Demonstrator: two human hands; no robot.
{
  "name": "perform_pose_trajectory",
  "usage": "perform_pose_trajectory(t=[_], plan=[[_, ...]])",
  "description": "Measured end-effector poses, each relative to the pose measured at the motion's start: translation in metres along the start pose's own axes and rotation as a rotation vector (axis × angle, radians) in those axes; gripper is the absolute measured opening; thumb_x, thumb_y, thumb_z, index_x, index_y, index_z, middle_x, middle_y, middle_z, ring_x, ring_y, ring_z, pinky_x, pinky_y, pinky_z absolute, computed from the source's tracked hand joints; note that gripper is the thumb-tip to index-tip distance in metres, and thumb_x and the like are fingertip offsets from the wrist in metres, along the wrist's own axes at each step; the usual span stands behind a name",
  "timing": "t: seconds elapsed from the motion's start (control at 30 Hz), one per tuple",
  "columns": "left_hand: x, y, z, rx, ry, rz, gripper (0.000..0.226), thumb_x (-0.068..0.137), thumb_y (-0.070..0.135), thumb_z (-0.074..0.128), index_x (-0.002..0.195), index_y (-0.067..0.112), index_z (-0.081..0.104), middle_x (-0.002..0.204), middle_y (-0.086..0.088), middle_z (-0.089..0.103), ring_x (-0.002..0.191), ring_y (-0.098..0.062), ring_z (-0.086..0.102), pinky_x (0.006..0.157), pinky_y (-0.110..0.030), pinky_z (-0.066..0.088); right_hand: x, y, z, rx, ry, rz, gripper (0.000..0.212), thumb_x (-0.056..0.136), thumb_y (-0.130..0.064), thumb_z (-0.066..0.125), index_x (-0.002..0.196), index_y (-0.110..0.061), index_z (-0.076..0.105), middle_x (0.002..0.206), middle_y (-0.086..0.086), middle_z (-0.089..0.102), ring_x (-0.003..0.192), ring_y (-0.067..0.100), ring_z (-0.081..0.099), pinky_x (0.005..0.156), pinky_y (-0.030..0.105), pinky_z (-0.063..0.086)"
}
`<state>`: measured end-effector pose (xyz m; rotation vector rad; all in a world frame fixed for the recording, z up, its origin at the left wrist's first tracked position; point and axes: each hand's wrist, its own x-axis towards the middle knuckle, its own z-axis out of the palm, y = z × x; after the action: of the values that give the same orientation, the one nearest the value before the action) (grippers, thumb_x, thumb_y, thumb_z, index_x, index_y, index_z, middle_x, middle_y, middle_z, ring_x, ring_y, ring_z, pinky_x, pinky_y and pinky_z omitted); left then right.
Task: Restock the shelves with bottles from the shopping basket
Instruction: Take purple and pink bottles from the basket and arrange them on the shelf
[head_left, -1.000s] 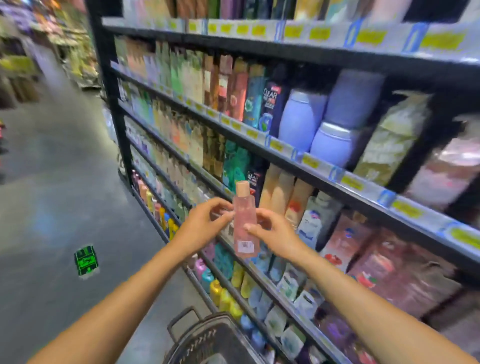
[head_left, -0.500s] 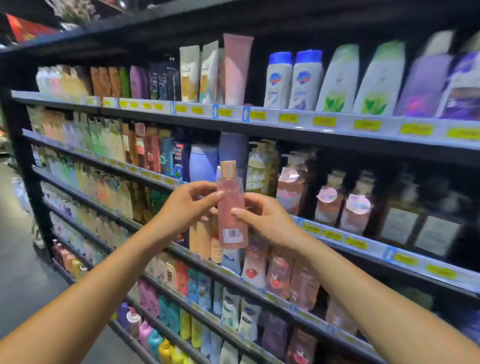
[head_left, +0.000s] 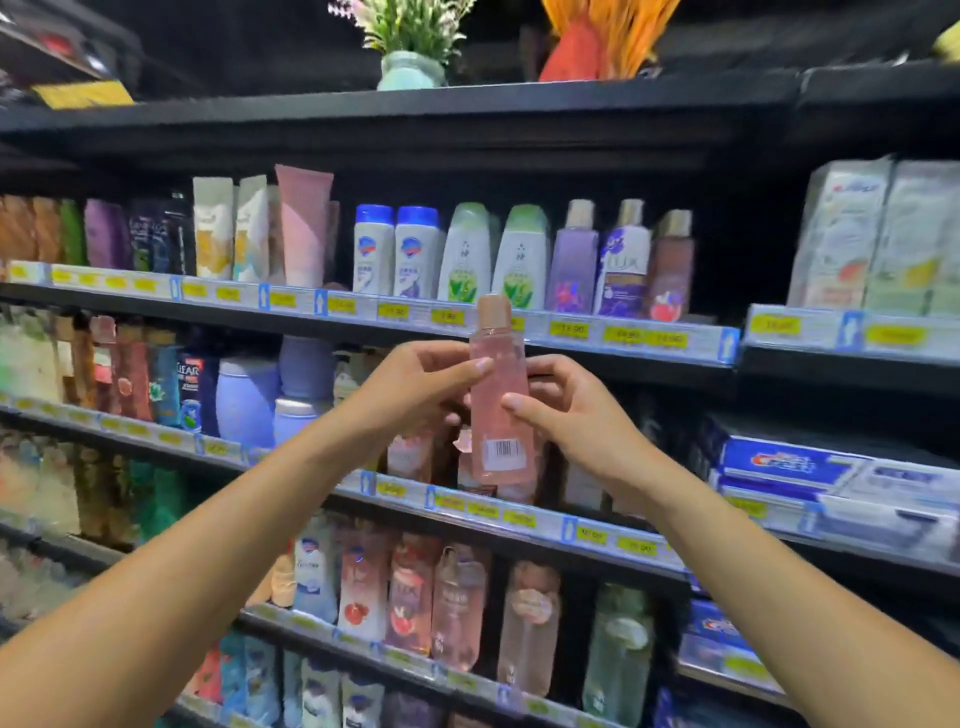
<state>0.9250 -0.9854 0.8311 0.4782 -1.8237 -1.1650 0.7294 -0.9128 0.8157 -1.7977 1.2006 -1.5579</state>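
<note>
The pink bottle (head_left: 493, 415) has come up and along the rack since a moment ago. Its tan cap (head_left: 494, 310) now crosses the yellow-tagged price strip (head_left: 363, 310) of an upper shelf, no longer in front of the purple tubs (head_left: 244, 400).

The left hand (head_left: 415, 387) pinches the bottle just under its shoulder, one fingertip flat on the front and the other fingers curled out of sight. The right hand (head_left: 566, 415) grips the middle, thumb across the front and fingers hidden behind the pink plastic. The bottle stands upright in the air between them, barcode label (head_left: 501, 449) facing me, clear of the shelves (head_left: 649, 358).

Behind it the goods blur. I can read a Lux bottle (head_left: 623, 260) above, and rosy bottles (head_left: 457, 608) below are soft. Blue-and-white boxes (head_left: 779, 460) lie at the right, and a pale vase (head_left: 410, 70) stands on top with its flowers cut off by the frame.
</note>
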Motion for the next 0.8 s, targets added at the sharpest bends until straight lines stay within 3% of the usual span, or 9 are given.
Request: perform_pose_trajectory(t=[0.13, 0.23, 0.4, 0.47, 0.53, 0.63, 0.7, 0.8], plan=[[0.030, 0.016, 0.042, -0.099, -0.146, 0.007, 0.031, 0.090, 0.047, 0.065, 0.106, 0.025, 0.081, 0.101, 0.000, 0.077, 0.091, -0.019, 0.067, 0.075, -0.035, 0.045, -0.012, -0.023, -0.047, -0.002, 0.050, 0.039, 0.030, 0.095, -0.015, 0.070, 0.121, -0.010, 0.056, 0.110, 0.009, 0.077, 0.106, 0.027, 0.073, 0.089, 0.036, 0.060], [0.053, 0.023, 0.068, -0.131, -0.277, 0.009, 0.042, 0.100, 0.053, 0.055, 0.122, 0.023, 0.075, 0.127, -0.004, 0.073, 0.117, -0.030, 0.063, 0.093, -0.045, 0.035, -0.018, -0.033, -0.078, 0.021, 0.061, 0.077, 0.027, 0.098, -0.021, 0.066, 0.122, -0.014, 0.056, 0.110, 0.009, 0.077, 0.111, 0.030, 0.071, 0.103, 0.048, 0.053], [0.082, 0.028, 0.101, -0.278, -0.465, 0.083, 0.056, 0.089, 0.057, 0.063, 0.130, 0.019, 0.068, 0.126, -0.008, 0.068, 0.110, -0.025, 0.060, 0.096, -0.046, 0.035, -0.025, -0.041, -0.113, 0.193, -0.003, 0.097, 0.034, 0.105, -0.017, 0.054, 0.136, -0.005, 0.051, 0.122, 0.015, 0.073, 0.118, 0.027, 0.069, 0.106, 0.044, 0.052], [0.092, 0.030, 0.109, -0.313, -0.534, 0.120, 0.059, 0.086, 0.056, 0.068, 0.132, 0.020, 0.066, 0.124, -0.003, 0.070, 0.110, -0.019, 0.064, 0.097, -0.039, 0.042, -0.026, -0.040, -0.124, 0.259, -0.041, 0.092, 0.036, 0.106, -0.017, 0.051, 0.139, -0.004, 0.050, 0.127, 0.019, 0.070, 0.123, 0.030, 0.066, 0.107, 0.044, 0.051], [0.101, 0.033, 0.117, -0.303, -0.511, 0.136, 0.050, 0.089, 0.051, 0.065, 0.129, 0.021, 0.069, 0.122, 0.000, 0.071, 0.108, -0.016, 0.066, 0.087, -0.032, 0.046, -0.024, -0.037, -0.134, 0.295, -0.059, 0.081, 0.038, 0.106, -0.017, 0.050, 0.141, -0.003, 0.050, 0.132, 0.022, 0.066, 0.127, 0.033, 0.062, 0.108, 0.044, 0.050], [0.114, 0.038, 0.127, -0.242, -0.402, 0.151, 0.056, 0.090, 0.050, 0.064, 0.131, 0.013, 0.066, 0.119, -0.007, 0.068, 0.106, -0.024, 0.057, 0.080, -0.032, 0.041, -0.017, -0.037, -0.149, 0.227, 0.002, 0.059, 0.032, 0.104, -0.017, 0.053, 0.134, -0.006, 0.058, 0.129, 0.015, 0.070, 0.123, 0.026, 0.066, 0.102, 0.038, 0.054], [0.121, 0.044, 0.131, -0.204, -0.331, 0.168, 0.049, 0.094, 0.045, 0.068, 0.128, 0.009, 0.067, 0.110, -0.009, 0.066, 0.092, -0.023, 0.052, 0.067, -0.029, 0.037, -0.013, -0.042, -0.157, 0.077, 0.076, 0.012, 0.026, 0.104, -0.017, 0.054, 0.127, -0.010, 0.064, 0.121, 0.008, 0.074, 0.115, 0.020, 0.070, 0.099, 0.038, 0.056], [0.127, 0.058, 0.138, -0.079, -0.181, 0.198, 0.029, 0.095, 0.034, 0.073, 0.115, 0.014, 0.073, 0.095, -0.003, 0.072, 0.068, -0.010, 0.054, 0.062, -0.025, 0.039, -0.005, -0.056, -0.165, -0.227, 0.165, -0.073, 0.024, 0.101, -0.025, 0.062, 0.123, -0.017, 0.068, 0.114, -0.001, 0.076, 0.109, 0.013, 0.072, 0.099, 0.043, 0.057]])
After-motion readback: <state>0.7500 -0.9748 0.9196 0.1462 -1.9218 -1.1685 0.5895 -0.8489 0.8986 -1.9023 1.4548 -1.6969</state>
